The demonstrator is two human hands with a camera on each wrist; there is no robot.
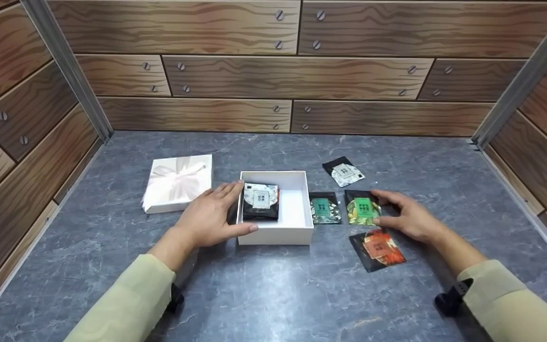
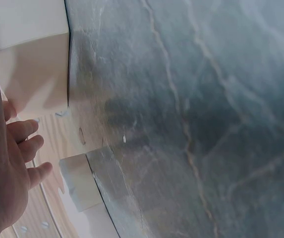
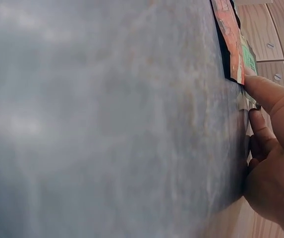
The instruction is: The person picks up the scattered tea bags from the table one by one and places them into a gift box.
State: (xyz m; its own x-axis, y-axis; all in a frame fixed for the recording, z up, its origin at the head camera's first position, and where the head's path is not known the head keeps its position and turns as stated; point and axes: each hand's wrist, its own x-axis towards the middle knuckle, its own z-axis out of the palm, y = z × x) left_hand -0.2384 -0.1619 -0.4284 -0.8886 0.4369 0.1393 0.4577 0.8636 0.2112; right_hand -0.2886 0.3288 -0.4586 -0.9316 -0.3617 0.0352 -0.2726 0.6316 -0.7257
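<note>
A white box (image 1: 276, 235) stands without its lid, with black sachets (image 1: 260, 202) stacked in its left half; the top one has a pale floral print. My left hand (image 1: 212, 213) rests against the box's left wall, fingers extended and thumb over the front rim. My right hand (image 1: 411, 218) holds a black-and-green sachet (image 1: 363, 209) at its right side, index finger at the upper corner and thumb at the lower one. Just below the thumb lies an orange-red sachet (image 1: 378, 249). A teal-labelled sachet (image 1: 325, 208) lies between the box and the green one.
A white lid (image 1: 181, 183) with a pale ribbon bow lies left of the box. Farther back on the right is a black-and-white sachet (image 1: 344, 171). Wood-patterned panels (image 1: 297, 76) enclose the grey marbled tabletop (image 1: 264, 294) at the back and sides.
</note>
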